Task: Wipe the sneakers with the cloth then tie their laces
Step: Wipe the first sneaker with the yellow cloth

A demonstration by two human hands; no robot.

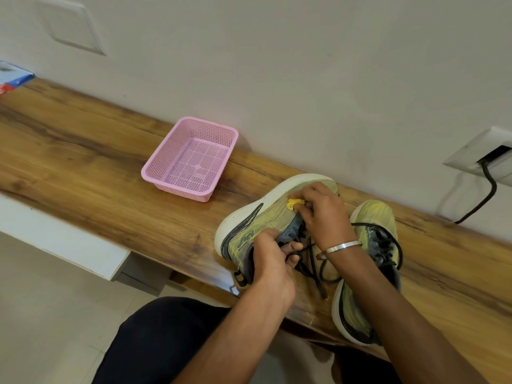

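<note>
While the long wooden shelf [83, 151] along the wall gives a firm bed to work on, both sneakers sit at its near edge, within easy reach of the seated person. The left shoe [260, 220] is tipped onto its side, its white sole turned away from the fingers toward the wall, so the yellow-green upper faces up for wiping. The right shoe [371, 261] lies just beyond the right wrist, apparently waiting its turn, its dark laces [388, 245] untied and looping out loosely. A pink basket [191, 159] stands well apart from both hands, farther along the shelf, and looks to hold nothing. The left hand [270, 264] curls its fingers round the heel end of the tipped shoe, at the collar, which seems meant to brace it against the rubbing. The right hand [321, 214] reaches across to the toe end, fingers bunched tight on a small yellow cloth [296, 204] and pressing it onto the mesh; only a crumpled tip of the cloth shows past the fingertips. Between the two hands, the tipped shoe's own laces [313, 261] trail slack toward the shelf edge, so by my reading wiping is under way and tying has not begun.
</note>
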